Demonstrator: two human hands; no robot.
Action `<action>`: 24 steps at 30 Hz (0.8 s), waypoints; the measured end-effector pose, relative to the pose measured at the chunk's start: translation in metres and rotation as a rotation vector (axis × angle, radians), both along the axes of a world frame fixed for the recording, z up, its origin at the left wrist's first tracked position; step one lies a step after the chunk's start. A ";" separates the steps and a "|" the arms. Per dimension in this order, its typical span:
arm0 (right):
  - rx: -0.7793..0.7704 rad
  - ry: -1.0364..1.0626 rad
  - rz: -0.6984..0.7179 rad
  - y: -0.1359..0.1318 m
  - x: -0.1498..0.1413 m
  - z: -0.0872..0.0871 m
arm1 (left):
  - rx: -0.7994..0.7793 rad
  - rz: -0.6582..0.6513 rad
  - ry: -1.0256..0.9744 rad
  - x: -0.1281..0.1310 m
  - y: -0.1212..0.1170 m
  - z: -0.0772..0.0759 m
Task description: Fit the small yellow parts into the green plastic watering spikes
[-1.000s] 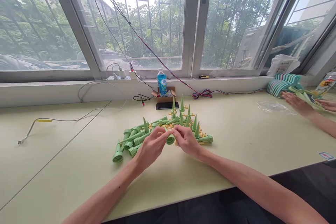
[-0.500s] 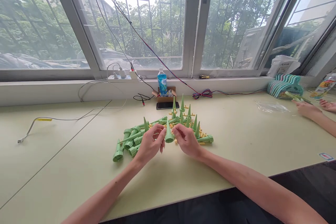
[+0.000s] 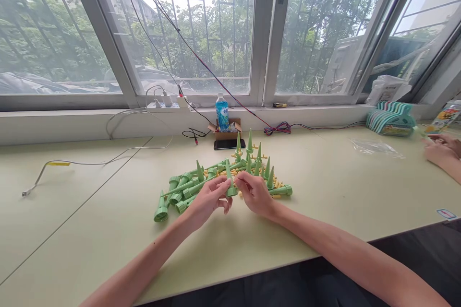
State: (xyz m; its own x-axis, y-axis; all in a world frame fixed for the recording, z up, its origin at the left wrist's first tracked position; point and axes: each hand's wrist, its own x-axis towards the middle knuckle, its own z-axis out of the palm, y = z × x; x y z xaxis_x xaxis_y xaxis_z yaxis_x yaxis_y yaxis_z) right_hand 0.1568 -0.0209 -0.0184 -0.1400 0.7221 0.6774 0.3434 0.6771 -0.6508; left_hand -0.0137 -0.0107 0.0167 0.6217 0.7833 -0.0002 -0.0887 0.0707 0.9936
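My left hand (image 3: 212, 197) grips a green plastic watering spike (image 3: 231, 190) near its wide end, with the pointed tip upward. Close to the spike's right side, my right hand (image 3: 256, 194) has thumb and index finger pinched together; what lies between them, if anything, is hidden. Behind both hands spreads a pile of similar green spikes (image 3: 185, 186), some upright and others on their sides. Small yellow plastic pieces (image 3: 276, 184) are mixed into the pile, and a few are fitted to standing spikes.
A dark phone (image 3: 229, 144) lies before a small carton (image 3: 236, 135) and a blue bottle (image 3: 222, 114). Cables (image 3: 277, 128) run along the wall. At right are teal hangers (image 3: 391, 119), a clear plastic bag (image 3: 376, 147) and another person's hands (image 3: 443, 149).
My left hand has shifted slightly and its fingers now wrap lower around the spike. My right hand stays close by. The other person's hands have moved right.
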 end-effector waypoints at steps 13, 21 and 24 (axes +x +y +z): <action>-0.043 0.041 0.015 0.002 -0.001 -0.006 | 0.178 0.069 0.061 0.002 0.001 -0.005; -0.116 0.098 0.029 -0.001 -0.003 -0.001 | 0.363 0.162 0.119 0.004 0.002 -0.011; -0.161 0.128 0.046 -0.002 -0.004 -0.002 | 0.408 0.179 0.128 0.004 0.002 -0.013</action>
